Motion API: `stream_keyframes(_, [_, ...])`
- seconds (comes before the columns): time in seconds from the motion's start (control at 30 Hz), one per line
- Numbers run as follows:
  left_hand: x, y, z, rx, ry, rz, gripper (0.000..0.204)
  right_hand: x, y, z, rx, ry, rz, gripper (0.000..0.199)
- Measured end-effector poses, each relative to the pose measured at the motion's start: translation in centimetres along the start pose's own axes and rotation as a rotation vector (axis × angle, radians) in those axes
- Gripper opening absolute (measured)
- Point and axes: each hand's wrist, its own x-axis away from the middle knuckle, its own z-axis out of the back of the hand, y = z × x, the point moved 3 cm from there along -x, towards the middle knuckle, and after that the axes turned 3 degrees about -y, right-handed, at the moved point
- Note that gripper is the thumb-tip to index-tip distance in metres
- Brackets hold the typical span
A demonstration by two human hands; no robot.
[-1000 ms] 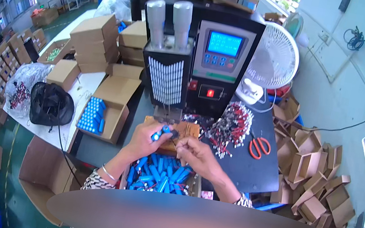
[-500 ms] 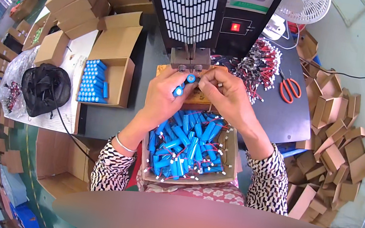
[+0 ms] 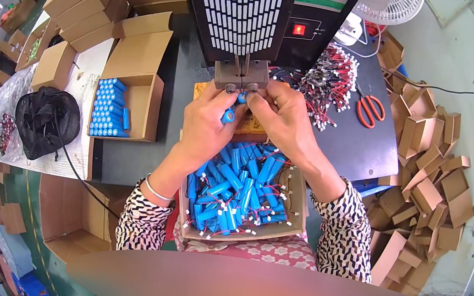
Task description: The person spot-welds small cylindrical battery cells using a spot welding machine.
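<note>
My left hand (image 3: 203,124) is closed around blue cylindrical battery cells. One cell (image 3: 228,116) lies across its fingers, and a second cell (image 3: 242,98) sits just under the metal electrode head (image 3: 241,75) of a black spot welder (image 3: 301,51). From the other side, my right hand (image 3: 288,119) pinches right beside that second cell; whatever its fingertips hold is hidden. Beneath both wrists, a cardboard tray (image 3: 246,237) is heaped with blue cells (image 3: 234,189) that have red wires and white plugs attached.
Left of the welder, an open carton (image 3: 151,111) contains rows of blue cells. A black mesh bag (image 3: 46,122) lies beside it. Bundled wire leads (image 3: 331,82) and orange-handled scissors (image 3: 371,111) are on the table's right. A white fan (image 3: 389,4) stands behind; empty boxes (image 3: 427,181) pile up right.
Both hands have moved up toward the welder, bringing the held cell from in front of the electrode head to just beneath it. The whole view has shifted slightly.
</note>
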Motion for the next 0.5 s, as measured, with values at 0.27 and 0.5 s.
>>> stream_keyframes(0.27, [0.06, -0.58, -0.13, -0.003, -0.017, -0.010, 0.032, -0.50, 0.15, -0.43, -0.144, -0.005, 0.042, 0.020])
stream_keyframes(0.5, [0.01, -0.43, -0.01, -0.014, -0.038, -0.003, 0.033, -0.50, 0.58, -0.52, -0.134, 0.017, 0.068, 0.019])
